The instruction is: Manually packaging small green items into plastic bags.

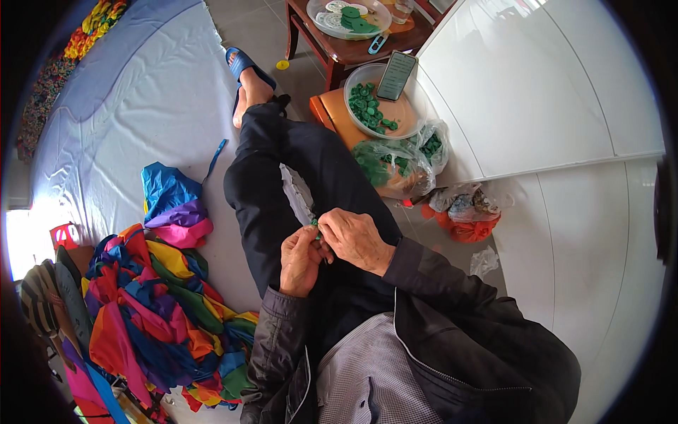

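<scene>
Above my lap, my left hand (299, 261) and my right hand (351, 237) meet at the fingertips. Pinched between them is a small green piece (316, 224), mostly covered by the fingers, so its exact shape cannot be made out. It resembles the green plastic pieces (365, 106) heaped in a clear round tub (402, 126) ahead to the right. Just beyond my hands, a crumpled whitish strip (296, 192) lies across my dark trousers.
A phone (397, 75) leans on the tub's rim. Beside it sit clear bags (395, 169) of green pieces. A wooden chair (332, 44) carries another tub (381, 28) with green and white discs. Rainbow-coloured fabric (152, 304) is piled at left. A white panel (537, 78) bounds the right.
</scene>
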A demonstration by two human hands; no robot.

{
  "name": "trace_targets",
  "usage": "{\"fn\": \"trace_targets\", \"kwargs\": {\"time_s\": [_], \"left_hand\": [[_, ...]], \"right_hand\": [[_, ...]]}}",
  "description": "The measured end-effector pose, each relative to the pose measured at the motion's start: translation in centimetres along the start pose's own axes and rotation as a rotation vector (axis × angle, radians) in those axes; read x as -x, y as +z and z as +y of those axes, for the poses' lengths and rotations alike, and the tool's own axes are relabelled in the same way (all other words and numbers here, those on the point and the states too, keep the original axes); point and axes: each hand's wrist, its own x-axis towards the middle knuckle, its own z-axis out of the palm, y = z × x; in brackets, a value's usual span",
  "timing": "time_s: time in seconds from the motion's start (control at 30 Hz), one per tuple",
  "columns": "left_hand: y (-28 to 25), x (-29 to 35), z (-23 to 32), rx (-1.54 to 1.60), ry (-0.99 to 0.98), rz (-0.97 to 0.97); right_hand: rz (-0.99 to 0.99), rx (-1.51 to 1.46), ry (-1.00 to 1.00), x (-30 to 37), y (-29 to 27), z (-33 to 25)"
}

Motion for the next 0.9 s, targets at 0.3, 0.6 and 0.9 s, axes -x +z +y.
{"fn": "trace_targets", "kwargs": {"time_s": [0.3,0.6,0.9], "left_hand": [[0.1,-0.2,-0.1,-0.073,0.096,0.078],[0.8,0.0,-0.5,-0.392,0.205,0.137],[0.9,0.1,-0.6,-0.521,0.252,0.187]], "right_hand": [[0.031,0.078,-0.038,-0.7,-0.5,-0.7],[0.079,0.015,-0.017,-0.3,-0.4,0.0],[0.009,0.009,-0.039,0.0,-0.7,0.4]]}}
